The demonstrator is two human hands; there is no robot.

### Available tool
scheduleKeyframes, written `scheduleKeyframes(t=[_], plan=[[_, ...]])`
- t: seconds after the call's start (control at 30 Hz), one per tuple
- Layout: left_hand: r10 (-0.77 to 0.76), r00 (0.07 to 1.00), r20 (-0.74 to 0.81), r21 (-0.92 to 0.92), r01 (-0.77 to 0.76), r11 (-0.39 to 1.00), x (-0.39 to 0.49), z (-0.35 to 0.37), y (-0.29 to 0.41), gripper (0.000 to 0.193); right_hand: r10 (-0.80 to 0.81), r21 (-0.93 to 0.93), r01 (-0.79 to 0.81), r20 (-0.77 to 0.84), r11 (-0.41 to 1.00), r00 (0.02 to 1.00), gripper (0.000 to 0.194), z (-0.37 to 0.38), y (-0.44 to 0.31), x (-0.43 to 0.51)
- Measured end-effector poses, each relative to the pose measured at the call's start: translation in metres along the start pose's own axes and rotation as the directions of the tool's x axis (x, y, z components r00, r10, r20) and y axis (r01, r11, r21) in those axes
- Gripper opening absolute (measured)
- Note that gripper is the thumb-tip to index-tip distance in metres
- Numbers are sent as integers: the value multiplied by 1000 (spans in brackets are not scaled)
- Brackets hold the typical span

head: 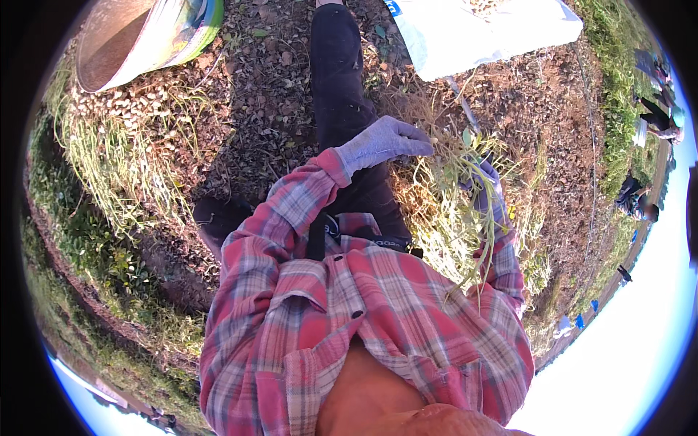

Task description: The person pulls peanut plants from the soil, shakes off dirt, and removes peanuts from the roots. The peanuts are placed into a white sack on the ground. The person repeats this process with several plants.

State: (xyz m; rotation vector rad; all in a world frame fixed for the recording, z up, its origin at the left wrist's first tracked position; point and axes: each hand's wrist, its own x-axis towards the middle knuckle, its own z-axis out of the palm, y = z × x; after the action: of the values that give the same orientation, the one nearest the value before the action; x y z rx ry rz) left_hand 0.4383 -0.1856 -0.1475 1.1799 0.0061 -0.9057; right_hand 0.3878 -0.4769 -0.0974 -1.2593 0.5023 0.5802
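Note:
My right hand (489, 185), in a pale purple-grey glove, grips a bunch of uprooted peanut plants (463, 163). Their green stems trail down over my right sleeve, and the thin brown roots (431, 117) spread toward the left. Gloved the same way, my left hand (387, 143) reaches across my dark-trousered leg, its fingertips bunched at the edge of those roots. A small pale pod (434, 140) shows right at the fingertips; whether they pinch it is unclear. Beneath the bunch lies a heap of pulled stems (436, 218) on the soil.
At upper left a large printed bucket (158, 38) leans with its mouth toward loose peanut pods (136, 109). Stripped stems (117, 169) lie below them. A white sack (491, 43) with pods on it is spread at upper right. Other people (635, 199) are far off along the right.

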Motion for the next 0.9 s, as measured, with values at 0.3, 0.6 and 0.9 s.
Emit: scheduleKeyframes(t=[0.3,0.6,0.9], plan=[[479,877,38,690,-370,622,-9,-3,-23,37,43,-269,-48,-26,962,999,46,26,-14,5],[555,828,85,972,-193,138,-47,17,-14,16,-210,-742,491,447,456,870,58,91,45,52],[153,712,-686,292,76,953,-167,-122,4,32,-25,-594,794,802,-126,596,40,96,16,20]])
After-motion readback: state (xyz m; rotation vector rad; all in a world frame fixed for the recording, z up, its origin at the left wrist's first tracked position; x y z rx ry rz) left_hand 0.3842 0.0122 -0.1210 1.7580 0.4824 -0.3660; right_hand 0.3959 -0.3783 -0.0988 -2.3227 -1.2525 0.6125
